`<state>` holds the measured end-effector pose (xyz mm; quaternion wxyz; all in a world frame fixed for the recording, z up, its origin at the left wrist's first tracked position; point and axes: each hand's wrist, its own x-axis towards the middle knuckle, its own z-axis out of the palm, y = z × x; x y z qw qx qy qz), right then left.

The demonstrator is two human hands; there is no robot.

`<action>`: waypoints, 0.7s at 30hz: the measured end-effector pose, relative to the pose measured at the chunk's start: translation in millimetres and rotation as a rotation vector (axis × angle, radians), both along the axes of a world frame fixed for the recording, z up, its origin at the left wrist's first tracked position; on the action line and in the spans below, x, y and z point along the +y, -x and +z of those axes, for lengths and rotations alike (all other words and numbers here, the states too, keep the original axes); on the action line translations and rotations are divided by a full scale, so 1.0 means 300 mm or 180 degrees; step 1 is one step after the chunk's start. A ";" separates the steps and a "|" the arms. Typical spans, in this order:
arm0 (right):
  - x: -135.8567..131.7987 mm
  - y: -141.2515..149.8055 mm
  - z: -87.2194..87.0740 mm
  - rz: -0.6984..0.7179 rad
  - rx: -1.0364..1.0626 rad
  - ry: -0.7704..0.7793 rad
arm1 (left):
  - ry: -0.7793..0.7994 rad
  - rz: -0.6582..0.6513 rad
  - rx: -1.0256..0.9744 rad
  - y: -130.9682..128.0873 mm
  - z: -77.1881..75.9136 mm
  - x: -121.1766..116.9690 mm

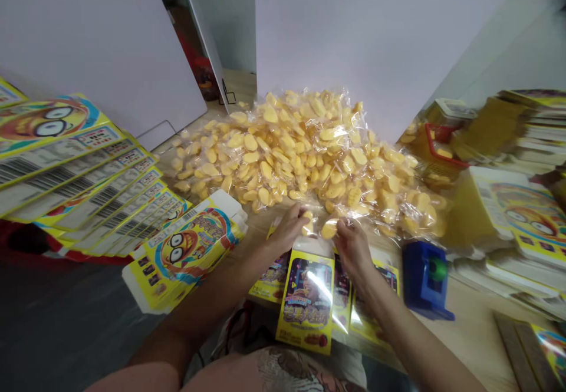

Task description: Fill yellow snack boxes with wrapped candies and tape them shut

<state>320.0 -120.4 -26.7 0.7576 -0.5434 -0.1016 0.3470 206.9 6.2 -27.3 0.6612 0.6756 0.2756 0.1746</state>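
Note:
My left hand (288, 227) pinches a small clear packet with a yellow oval piece (308, 223) in it. Opposite it, my right hand (354, 244) has its fingers closed on another clear packet, whose yellow piece (329, 229) shows at the fingertips. Both hands are at the front edge of a big heap of clear-wrapped yellow pieces (287, 156). Just below them a yellow printed box (308, 303) lies at the table's near edge, its white top end toward the hands. More such boxes (272, 277) lie partly hidden beside and under it.
To the left, flat yellow cartons (88, 185) are fanned out, with a carton (186, 250) nearer me. A blue tape dispenser (427, 280) stands right of my right hand. Further right are a red basket (444, 144) and stacked cartons (508, 215). White panels (345, 38) rise behind the heap.

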 end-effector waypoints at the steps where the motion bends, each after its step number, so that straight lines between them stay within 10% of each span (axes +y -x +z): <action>1: -0.013 0.015 -0.004 0.0046 -0.0028 0.0046 | -0.0014 -0.0048 0.0058 0.022 -0.004 -0.006; 7: -0.068 0.024 -0.023 0.1159 -0.0352 0.0573 | -0.0354 -0.0681 0.0352 0.107 0.001 -0.001; 16: -0.100 0.051 0.033 0.2162 -0.4235 0.1568 | -0.2684 -0.1205 0.0814 0.149 0.044 -0.025; 21: -0.111 0.026 0.079 0.2472 -0.4747 0.1576 | -0.2642 -0.1466 0.0831 0.116 0.075 -0.031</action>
